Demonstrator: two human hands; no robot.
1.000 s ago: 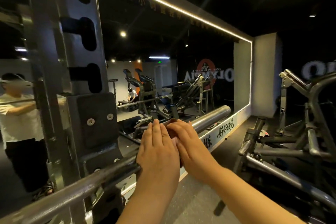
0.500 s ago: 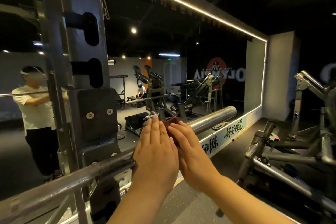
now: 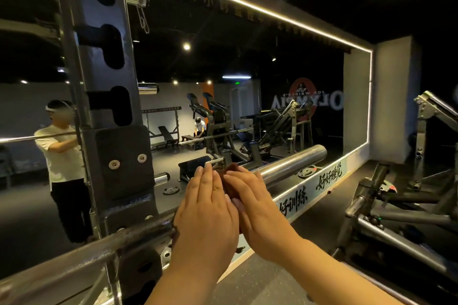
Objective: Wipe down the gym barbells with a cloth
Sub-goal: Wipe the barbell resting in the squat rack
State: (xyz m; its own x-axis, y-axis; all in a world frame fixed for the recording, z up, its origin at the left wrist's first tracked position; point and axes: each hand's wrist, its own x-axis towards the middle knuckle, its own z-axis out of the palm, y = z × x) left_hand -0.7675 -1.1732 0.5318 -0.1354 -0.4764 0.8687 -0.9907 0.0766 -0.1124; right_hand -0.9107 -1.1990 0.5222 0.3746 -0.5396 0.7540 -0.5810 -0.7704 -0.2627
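Step in hand: wiping the barbell (image 3: pixel 292 166), judged from both hands lying over a cloth on the bar.
Barbell: it rests in the rack (image 3: pixel 106 96), running from the lower left out to its thick free end in front of the mirror (image 3: pixel 247 69).
Cloth: a brownish cloth (image 3: pixel 231 172) is draped on the bar just outside the rack upright, where the thin shaft meets the thicker sleeve. Only a small fold shows between and beyond the hands.
Left hand: the left hand (image 3: pixel 207 210) lies palm-down across the bar, its fingers (image 3: pixel 205 181) straight and pressed together. The thumb is hidden.
Right hand: the right hand (image 3: pixel 260 208) lies flat beside it, touching it, with fingers (image 3: pixel 245 178) straight and close together on the cloth. Whether the thumb hooks under the bar cannot be told.
Progress: it looks early or midway, since the long sleeve toward the free end is uncovered by the cloth.
Next move calls for: steady downward pressure while sliding the cloth along the sleeve toward the free end, and wrapping the cloth round to reach the underside.
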